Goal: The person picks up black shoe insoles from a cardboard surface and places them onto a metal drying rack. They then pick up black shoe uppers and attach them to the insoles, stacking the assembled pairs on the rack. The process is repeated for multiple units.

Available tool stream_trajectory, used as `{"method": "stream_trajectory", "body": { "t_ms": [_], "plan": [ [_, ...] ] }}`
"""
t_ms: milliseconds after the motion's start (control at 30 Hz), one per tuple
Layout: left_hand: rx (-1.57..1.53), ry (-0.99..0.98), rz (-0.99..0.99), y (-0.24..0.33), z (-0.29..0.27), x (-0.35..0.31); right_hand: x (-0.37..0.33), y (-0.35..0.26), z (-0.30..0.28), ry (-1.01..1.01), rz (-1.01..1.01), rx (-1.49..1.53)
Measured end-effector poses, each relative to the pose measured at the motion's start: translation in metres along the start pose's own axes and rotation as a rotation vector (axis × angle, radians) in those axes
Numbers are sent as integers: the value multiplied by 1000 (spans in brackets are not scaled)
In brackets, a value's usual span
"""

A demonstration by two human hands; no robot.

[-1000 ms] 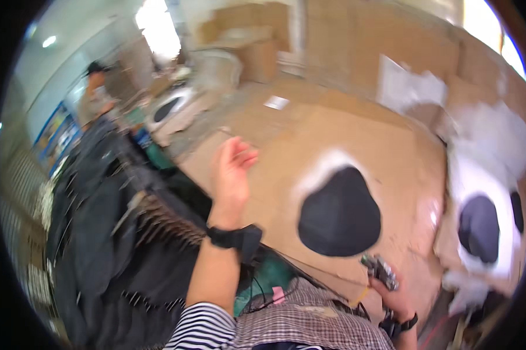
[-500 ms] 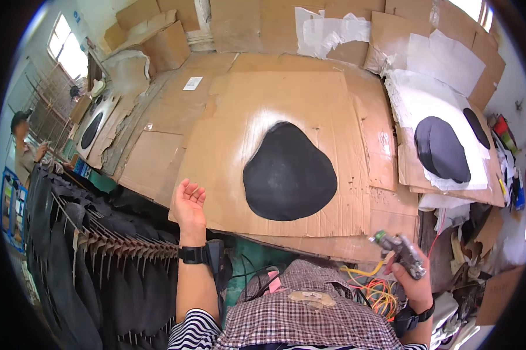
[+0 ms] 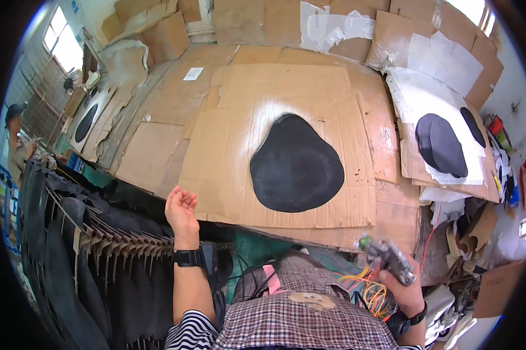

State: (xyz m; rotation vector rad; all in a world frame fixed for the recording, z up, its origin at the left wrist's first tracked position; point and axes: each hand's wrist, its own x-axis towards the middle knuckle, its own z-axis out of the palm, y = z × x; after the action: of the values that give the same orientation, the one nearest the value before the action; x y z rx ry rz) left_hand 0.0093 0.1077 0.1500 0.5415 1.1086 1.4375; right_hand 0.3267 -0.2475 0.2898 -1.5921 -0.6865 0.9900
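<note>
While the right hand (image 3: 405, 289) grips a spray gun (image 3: 392, 260) and the left hand (image 3: 182, 213) hangs loosely open, the black piece (image 3: 298, 166) lies on the cardboard-covered surface (image 3: 222, 146), seemingly a lull, any spraying calling for the gun overhead.

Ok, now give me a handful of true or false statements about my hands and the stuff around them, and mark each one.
1. The right hand holds a spray gun. True.
2. The left hand is pressing on the large black rounded sheet. False: it is apart from the sheet, off to its left, with its fingers loosely curled.
3. That sheet lies on brown cardboard. True.
4. The apron is plain green. False: it is checked, with a tan patch.
5. Dark pieces hang to the person's left. True.
</note>
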Motion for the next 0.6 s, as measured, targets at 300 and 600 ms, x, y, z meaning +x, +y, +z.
{"method": "stream_trajectory", "body": {
  "t_ms": [300, 600],
  "plan": [
    [17, 24, -41, -11, -20, 11, -16, -16, -13, 315, -73, -101],
    [22, 24, -79, -28, -17, 15, -43, -14, -18, 34, 121, -96]
  ]
}}
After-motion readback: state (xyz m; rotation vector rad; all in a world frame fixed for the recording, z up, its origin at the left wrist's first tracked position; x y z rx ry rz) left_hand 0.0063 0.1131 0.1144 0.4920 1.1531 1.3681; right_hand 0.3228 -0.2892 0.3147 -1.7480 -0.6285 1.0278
